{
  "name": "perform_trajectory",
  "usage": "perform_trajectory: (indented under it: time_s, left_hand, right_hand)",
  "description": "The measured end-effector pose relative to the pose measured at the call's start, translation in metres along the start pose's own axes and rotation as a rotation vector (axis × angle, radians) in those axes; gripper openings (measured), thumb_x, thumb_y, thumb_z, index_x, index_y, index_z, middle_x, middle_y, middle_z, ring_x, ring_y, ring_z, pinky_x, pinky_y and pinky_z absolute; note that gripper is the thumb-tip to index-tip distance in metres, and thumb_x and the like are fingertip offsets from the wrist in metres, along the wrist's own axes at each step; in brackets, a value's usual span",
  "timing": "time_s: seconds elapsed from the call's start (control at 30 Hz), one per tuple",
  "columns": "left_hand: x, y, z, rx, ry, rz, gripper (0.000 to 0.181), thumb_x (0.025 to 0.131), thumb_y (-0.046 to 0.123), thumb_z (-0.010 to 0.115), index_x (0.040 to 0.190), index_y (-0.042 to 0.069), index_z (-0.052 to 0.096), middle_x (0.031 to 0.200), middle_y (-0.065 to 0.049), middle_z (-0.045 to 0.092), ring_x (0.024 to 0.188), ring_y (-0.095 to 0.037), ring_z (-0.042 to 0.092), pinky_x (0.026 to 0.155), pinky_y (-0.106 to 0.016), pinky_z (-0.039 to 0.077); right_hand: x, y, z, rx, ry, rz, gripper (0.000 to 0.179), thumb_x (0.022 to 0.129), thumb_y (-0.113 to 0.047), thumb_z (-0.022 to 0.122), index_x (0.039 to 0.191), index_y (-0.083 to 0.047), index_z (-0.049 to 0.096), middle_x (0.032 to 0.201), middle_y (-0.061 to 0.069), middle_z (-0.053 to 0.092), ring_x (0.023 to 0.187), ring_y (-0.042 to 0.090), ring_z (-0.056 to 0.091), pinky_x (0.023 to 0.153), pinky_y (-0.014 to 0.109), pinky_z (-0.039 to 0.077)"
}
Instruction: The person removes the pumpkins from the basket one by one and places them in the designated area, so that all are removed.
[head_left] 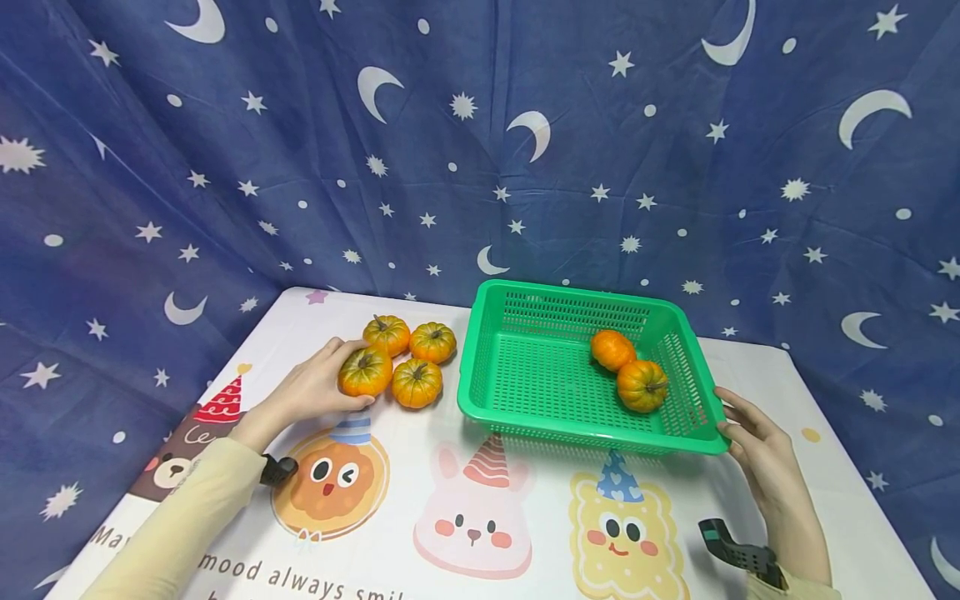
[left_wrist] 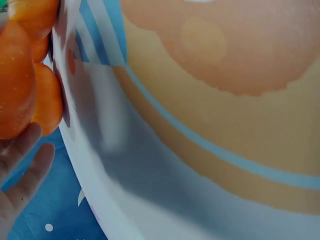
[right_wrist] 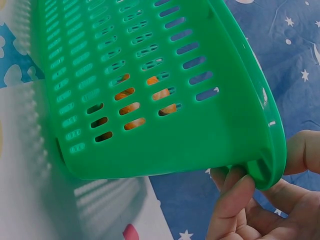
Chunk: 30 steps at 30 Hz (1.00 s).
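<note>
In the head view my left hand (head_left: 330, 382) grips a small orange-yellow pumpkin (head_left: 365, 372), thumb at its front and fingers behind. Three similar pumpkins sit close by: a back one (head_left: 387, 335), a right one (head_left: 432, 342) and a front one (head_left: 417, 383). The left wrist view has the gripped pumpkin (left_wrist: 16, 80) at its left edge, partly cut off. My right hand (head_left: 767, 450) pinches the rim of a green plastic basket (head_left: 551, 428) near its front right corner. Inside the basket, an orange pumpkin (head_left: 612, 350) touches a yellower pumpkin (head_left: 642, 386) toward the right side.
A white cloth with cartoon prints (head_left: 473, 521) covers the table. Behind it hangs a blue curtain (head_left: 465, 225) with moons and stars. Each wrist carries a black camera mount, such as the right mount (head_left: 738, 554).
</note>
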<state>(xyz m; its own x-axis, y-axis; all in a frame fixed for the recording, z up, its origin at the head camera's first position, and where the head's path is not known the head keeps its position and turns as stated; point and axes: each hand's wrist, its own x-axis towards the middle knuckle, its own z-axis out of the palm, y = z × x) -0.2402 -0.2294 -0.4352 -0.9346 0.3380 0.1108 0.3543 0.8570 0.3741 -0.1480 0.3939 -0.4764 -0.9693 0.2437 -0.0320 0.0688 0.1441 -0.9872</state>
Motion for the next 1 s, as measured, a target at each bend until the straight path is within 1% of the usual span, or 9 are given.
perform_trajectory:
  time_s: [0.1,0.27,0.33,0.57,0.67,0.77,0.8,0.93,1.0]
  left_hand:
    - [0.000,-0.002,0.001,0.003,-0.018,-0.017,0.085,0.069,0.050,0.081,0.139,0.019,0.044,0.112,-0.008,0.051,0.097,-0.027,0.058,0.079,-0.050,0.052]
    - [0.001,-0.004,0.002,0.004,-0.033,-0.024,0.085,0.069,0.047,0.081,0.140,0.018,0.043,0.113,-0.010,0.052,0.098,-0.029,0.058,0.080,-0.052,0.052]
    - [0.001,-0.004,0.002,0.001,-0.042,-0.027,0.085,0.070,0.046,0.081,0.140,0.018,0.043,0.114,-0.011,0.052,0.099,-0.030,0.059,0.080,-0.053,0.052]
    - [0.004,-0.006,0.001,-0.008,-0.078,-0.054,0.088,0.070,0.047,0.080,0.142,0.017,0.041,0.119,-0.014,0.051,0.103,-0.033,0.058,0.085,-0.057,0.050]
    - [0.006,-0.008,0.002,-0.003,-0.088,-0.053,0.088,0.070,0.048,0.080,0.142,0.017,0.041,0.119,-0.015,0.051,0.103,-0.034,0.058,0.086,-0.058,0.049]
    - [0.007,-0.009,0.003,0.002,-0.098,-0.050,0.088,0.070,0.048,0.080,0.142,0.016,0.041,0.120,-0.016,0.051,0.103,-0.034,0.058,0.085,-0.059,0.049]
    - [0.008,-0.010,0.003,0.004,-0.101,-0.051,0.088,0.070,0.047,0.080,0.142,0.016,0.041,0.121,-0.016,0.051,0.104,-0.035,0.058,0.085,-0.059,0.049]
    - [0.009,-0.011,0.004,0.001,-0.109,-0.055,0.088,0.070,0.047,0.081,0.142,0.016,0.041,0.121,-0.017,0.051,0.104,-0.035,0.058,0.086,-0.059,0.049]
    - [0.010,-0.012,0.005,-0.003,-0.112,-0.054,0.089,0.070,0.047,0.081,0.142,0.016,0.041,0.121,-0.017,0.051,0.104,-0.035,0.058,0.086,-0.059,0.049]
  right_hand:
    - [0.001,0.000,-0.001,-0.009,-0.002,0.003,0.050,0.094,-0.016,0.060,0.142,-0.024,0.047,0.115,-0.011,0.054,0.095,0.001,0.061,0.073,0.017,0.054]
    - [-0.010,-0.016,0.006,0.010,-0.017,0.001,0.050,0.094,-0.013,0.058,0.142,-0.021,0.047,0.113,-0.012,0.054,0.093,0.001,0.060,0.072,0.017,0.054]
    - [-0.009,-0.015,0.005,0.025,-0.021,-0.007,0.050,0.094,-0.012,0.057,0.142,-0.019,0.047,0.113,-0.011,0.054,0.093,0.001,0.060,0.071,0.017,0.054]
    - [0.013,0.023,-0.009,0.026,0.004,-0.008,0.052,0.094,-0.017,0.061,0.143,-0.021,0.046,0.120,-0.006,0.052,0.096,0.002,0.061,0.072,0.017,0.055]
    - [0.015,0.026,-0.010,0.039,0.010,-0.010,0.051,0.093,-0.016,0.061,0.142,-0.020,0.047,0.120,-0.005,0.053,0.095,0.003,0.062,0.071,0.018,0.055]
    - [0.007,0.011,-0.005,-0.007,0.005,0.005,0.050,0.094,-0.017,0.060,0.142,-0.023,0.047,0.118,-0.009,0.053,0.096,0.002,0.061,0.073,0.018,0.055]
    - [0.002,0.005,-0.001,0.012,0.022,0.001,0.049,0.094,-0.015,0.060,0.141,-0.022,0.048,0.116,-0.009,0.054,0.094,0.002,0.062,0.071,0.018,0.055]
    - [-0.017,-0.029,0.014,-0.036,0.013,0.020,0.050,0.094,-0.013,0.055,0.144,-0.017,0.045,0.111,-0.012,0.053,0.093,-0.001,0.060,0.072,0.016,0.053]
    - [-0.022,-0.036,0.018,0.008,0.021,0.000,0.048,0.095,-0.009,0.054,0.142,-0.014,0.046,0.109,-0.011,0.055,0.090,0.000,0.060,0.070,0.016,0.053]
